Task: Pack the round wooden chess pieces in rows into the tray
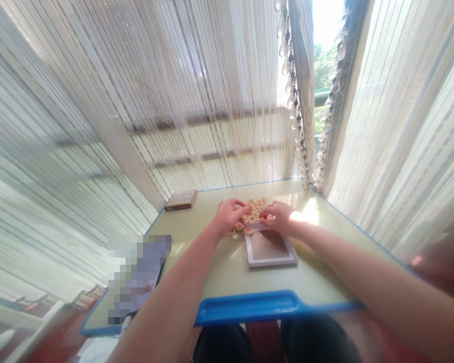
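A cluster of round, pale Chinese chess pieces [256, 205] with red and dark characters lies on the table between my hands. My left hand [230, 216] comes in from the left, its fingers bent inward at the cluster's edge; what they hold is hidden. Opposite it, my right hand [280, 217] has curled fingertips closed on a piece at the right of the cluster. A shallow white box [272, 262] with a brownish inside sits just below. One loose piece [248, 231] is at its upper left corner, with a few others beside it.
The pale table [219, 282] has a blue rim with a moulded trough [249, 305] at the front. A flat patterned box [181, 199] stands at the far left corner. A blurred-out flat object [144, 277] lies at left. String curtains [212, 91] hang behind.
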{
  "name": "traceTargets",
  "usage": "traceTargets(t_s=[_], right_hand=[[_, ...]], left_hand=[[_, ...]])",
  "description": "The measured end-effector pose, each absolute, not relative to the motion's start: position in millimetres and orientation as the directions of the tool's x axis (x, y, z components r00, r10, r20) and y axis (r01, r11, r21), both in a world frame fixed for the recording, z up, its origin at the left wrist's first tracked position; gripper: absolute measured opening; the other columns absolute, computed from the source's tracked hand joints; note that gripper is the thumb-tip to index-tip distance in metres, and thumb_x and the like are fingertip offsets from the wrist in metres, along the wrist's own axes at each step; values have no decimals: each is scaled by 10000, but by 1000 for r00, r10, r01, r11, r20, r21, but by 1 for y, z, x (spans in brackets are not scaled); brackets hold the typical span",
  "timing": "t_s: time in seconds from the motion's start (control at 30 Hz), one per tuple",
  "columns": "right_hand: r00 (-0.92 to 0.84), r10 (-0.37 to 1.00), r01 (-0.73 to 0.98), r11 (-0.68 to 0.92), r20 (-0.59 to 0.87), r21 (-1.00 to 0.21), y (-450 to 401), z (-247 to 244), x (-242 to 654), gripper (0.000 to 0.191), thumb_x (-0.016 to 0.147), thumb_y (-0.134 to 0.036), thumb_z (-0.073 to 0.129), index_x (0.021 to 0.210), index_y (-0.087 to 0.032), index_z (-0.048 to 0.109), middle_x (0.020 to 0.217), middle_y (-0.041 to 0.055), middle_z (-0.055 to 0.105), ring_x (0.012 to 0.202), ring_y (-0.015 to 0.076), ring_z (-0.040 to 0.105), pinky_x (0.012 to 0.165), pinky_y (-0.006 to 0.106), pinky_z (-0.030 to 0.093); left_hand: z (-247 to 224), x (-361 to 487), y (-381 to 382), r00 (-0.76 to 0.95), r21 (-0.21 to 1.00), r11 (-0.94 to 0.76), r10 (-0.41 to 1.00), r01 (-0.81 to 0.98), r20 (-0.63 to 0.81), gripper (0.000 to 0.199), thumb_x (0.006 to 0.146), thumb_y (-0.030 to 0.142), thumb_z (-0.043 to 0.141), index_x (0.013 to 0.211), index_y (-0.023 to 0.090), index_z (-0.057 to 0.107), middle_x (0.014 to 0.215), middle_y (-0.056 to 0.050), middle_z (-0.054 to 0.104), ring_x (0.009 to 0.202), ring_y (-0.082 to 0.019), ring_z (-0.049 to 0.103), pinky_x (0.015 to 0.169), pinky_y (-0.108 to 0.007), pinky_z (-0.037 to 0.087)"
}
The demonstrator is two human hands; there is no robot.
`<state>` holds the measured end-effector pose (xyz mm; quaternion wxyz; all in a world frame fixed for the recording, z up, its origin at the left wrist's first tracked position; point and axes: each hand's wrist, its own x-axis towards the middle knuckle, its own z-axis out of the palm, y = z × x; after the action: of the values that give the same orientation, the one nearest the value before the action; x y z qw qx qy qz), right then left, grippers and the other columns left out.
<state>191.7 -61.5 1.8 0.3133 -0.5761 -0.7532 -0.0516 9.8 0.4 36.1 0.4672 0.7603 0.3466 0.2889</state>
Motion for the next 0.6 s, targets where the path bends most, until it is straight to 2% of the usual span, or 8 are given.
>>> traceTargets(t_s=[0.17, 0.23, 0.33, 0.43, 0.6], right_hand=[[-74, 759, 876, 360, 647, -322, -73, 9, 184, 317, 728, -349, 620, 1021, -226, 622, 830, 43, 663, 788, 196, 587, 700, 330, 472], [-43, 746, 867, 358, 665, -346, -77, 11, 182, 345, 751, -380, 597, 1065, -235, 596, 841, 43, 654, 790, 191, 590, 684, 321, 483], [-47, 724, 851, 390, 688, -353, -80, 12, 181, 311, 773, -390, 574, 1048, -246, 593, 874, 43, 652, 797, 182, 592, 704, 319, 487], [-80, 731, 833, 422, 678, -358, -82, 14, 180, 277, 774, -384, 571, 1016, -253, 598, 870, 43, 651, 770, 175, 594, 696, 312, 485], [-85, 757, 842, 402, 648, -360, -85, 20, 181, 240, 775, -433, 552, 884, -232, 625, 751, 31, 631, 707, 159, 576, 642, 277, 459]], left_hand=[[34, 11, -1, 645, 929, -324, 751, 176, 140, 427, 764, 414, 563, 1065, 135, 445, 879, -114, 679, 472, -92, 586, 423, -181, 380], [36, 11, -4, 665, 928, -330, 734, 172, 138, 439, 777, 401, 547, 1110, 134, 444, 890, -113, 677, 473, -89, 588, 416, -174, 357], [40, 12, -9, 681, 921, -342, 721, 188, 129, 405, 775, 382, 552, 1083, 128, 484, 811, -80, 677, 465, -90, 588, 416, -172, 343], [43, 11, -14, 684, 923, -334, 720, 193, 117, 419, 755, 363, 581, 1088, 141, 457, 698, -29, 662, 471, -100, 589, 441, -180, 373], [43, 12, -19, 706, 911, -344, 703, 227, 90, 411, 755, 394, 570, 1075, 164, 455, 751, -38, 669, 495, -113, 600, 475, -209, 420]])
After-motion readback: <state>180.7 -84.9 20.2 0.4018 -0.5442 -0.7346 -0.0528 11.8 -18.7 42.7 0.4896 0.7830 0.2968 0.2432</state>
